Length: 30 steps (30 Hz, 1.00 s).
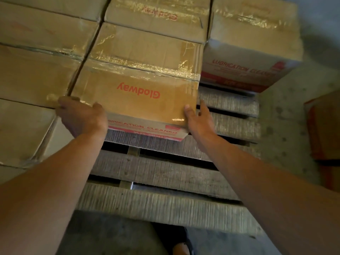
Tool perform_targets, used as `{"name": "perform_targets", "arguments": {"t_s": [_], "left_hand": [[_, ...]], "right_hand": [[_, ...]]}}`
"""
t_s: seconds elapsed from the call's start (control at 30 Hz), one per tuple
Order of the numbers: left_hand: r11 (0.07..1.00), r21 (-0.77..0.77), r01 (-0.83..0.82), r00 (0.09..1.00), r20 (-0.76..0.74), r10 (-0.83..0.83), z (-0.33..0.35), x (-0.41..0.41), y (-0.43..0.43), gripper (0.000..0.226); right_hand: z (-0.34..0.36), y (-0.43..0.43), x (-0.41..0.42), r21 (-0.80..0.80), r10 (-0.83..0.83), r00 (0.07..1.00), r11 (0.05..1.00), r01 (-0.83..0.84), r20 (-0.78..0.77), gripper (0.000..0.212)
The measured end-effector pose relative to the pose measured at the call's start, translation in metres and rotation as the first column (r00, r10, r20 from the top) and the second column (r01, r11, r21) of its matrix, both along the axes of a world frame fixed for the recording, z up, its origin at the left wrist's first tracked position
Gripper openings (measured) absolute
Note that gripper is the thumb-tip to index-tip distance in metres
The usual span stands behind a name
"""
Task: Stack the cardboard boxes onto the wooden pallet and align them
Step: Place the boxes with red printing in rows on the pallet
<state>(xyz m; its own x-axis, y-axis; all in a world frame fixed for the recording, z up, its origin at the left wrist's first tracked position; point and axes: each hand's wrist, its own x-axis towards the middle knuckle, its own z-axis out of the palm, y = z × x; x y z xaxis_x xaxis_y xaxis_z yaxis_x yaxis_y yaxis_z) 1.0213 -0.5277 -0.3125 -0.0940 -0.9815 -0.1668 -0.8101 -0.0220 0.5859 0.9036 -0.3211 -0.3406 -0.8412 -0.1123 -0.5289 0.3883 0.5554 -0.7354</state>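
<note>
Seen from the head camera, the Glodway box sits flat on the wooden pallet, its left flank tight against the left-hand boxes and its far end against the rear box. That probably explains the grip. The left hand wraps the near-left corner and the right hand clasps the near-right corner, thumb on the lid and fingers down the side, so both hands can nudge the box square with its neighbours. The taped seam runs left to right, and the long axis seems to follow it, though the wide lens makes that uncertain. The red lettering reads upside down from here. Bare slats lie nearer the person, and another box stands to the right, apart.
</note>
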Motion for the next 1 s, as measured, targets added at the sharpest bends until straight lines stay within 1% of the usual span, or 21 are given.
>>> {"name": "perform_targets", "arguments": {"t_s": [0.03,0.07,0.1,0.13,0.2,0.23,0.3,0.33,0.43,0.5,0.6,0.67,0.73,0.83,0.93,1.0], "left_hand": [[0.987,-0.056,0.150,0.989,0.017,-0.149,0.003,0.005,0.011,0.047],[0.944,-0.092,0.317,0.948,0.051,-0.314,0.010,0.009,0.025,0.042],[0.880,-0.115,0.461,0.887,0.086,-0.454,0.017,0.011,0.038,0.041],[0.818,-0.110,0.565,0.824,0.121,-0.553,0.027,0.009,0.052,0.043],[0.712,-0.071,0.699,0.711,0.173,-0.681,0.052,-0.003,0.077,0.051],[0.646,-0.049,0.761,0.641,0.204,-0.740,0.068,-0.013,0.091,0.054],[0.490,-0.002,0.872,0.475,0.251,-0.843,0.099,-0.033,0.118,0.059],[0.424,0.001,0.906,0.409,0.255,-0.876,0.114,-0.044,0.131,0.059],[0.271,-0.041,0.962,0.272,0.246,-0.930,0.153,-0.083,0.164,0.050],[0.191,-0.110,0.975,0.212,0.238,-0.948,0.169,-0.116,0.189,0.046],[0.145,-0.178,0.973,0.182,0.213,-0.960,0.177,-0.161,0.229,0.049],[0.105,-0.186,0.977,0.142,0.194,-0.971,0.172,-0.191,0.265,0.050],[0.058,-0.163,0.985,0.087,0.181,-0.980,0.164,-0.220,0.299,0.054],[-0.073,-0.111,0.991,-0.052,0.183,-0.982,0.140,-0.277,0.353,0.065],[-0.125,-0.029,0.992,-0.120,0.135,-0.984,0.108,-0.346,0.402,0.076],[-0.134,-0.024,0.991,-0.131,0.091,-0.987,0.074,-0.400,0.435,0.078]], "right_hand": [[0.008,0.008,0.001,0.051,0.005,1.000,0.999,-0.004,-0.010,0.071],[0.018,0.021,0.001,0.098,0.002,1.000,0.995,0.001,-0.031,0.071],[0.030,0.035,0.002,0.138,0.002,0.998,0.990,0.006,-0.060,0.071],[0.043,0.053,0.002,0.179,0.005,0.996,0.984,0.011,-0.087,0.072],[0.067,0.092,-0.002,0.269,0.036,0.988,0.963,0.006,-0.150,0.072],[0.081,0.115,-0.007,0.311,0.032,0.983,0.950,0.026,-0.182,0.071],[0.112,0.161,-0.017,0.377,-0.010,0.972,0.921,0.101,-0.236,0.067],[0.128,0.182,-0.024,0.402,-0.031,0.966,0.906,0.136,-0.257,0.065],[0.171,0.243,-0.042,0.447,-0.111,0.946,0.861,0.245,-0.304,0.067],[0.190,0.285,-0.055,0.445,-0.186,0.926,0.834,0.326,-0.329,0.070],[0.198,0.336,-0.072,0.417,-0.300,0.884,0.796,0.439,-0.359,0.069],[0.193,0.370,-0.084,0.403,-0.372,0.860,0.769,0.496,-0.349,0.069],[0.180,0.400,-0.098,0.386,-0.433,0.843,0.754,0.532,-0.317,0.071],[0.146,0.446,-0.131,0.338,-0.560,0.785,0.708,0.620,-0.266,0.071],[0.096,0.485,-0.178,0.308,-0.700,0.693,0.629,0.714,-0.176,0.065],[0.055,0.507,-0.221,0.274,-0.770,0.626,0.580,0.767,-0.122,0.065]]}}
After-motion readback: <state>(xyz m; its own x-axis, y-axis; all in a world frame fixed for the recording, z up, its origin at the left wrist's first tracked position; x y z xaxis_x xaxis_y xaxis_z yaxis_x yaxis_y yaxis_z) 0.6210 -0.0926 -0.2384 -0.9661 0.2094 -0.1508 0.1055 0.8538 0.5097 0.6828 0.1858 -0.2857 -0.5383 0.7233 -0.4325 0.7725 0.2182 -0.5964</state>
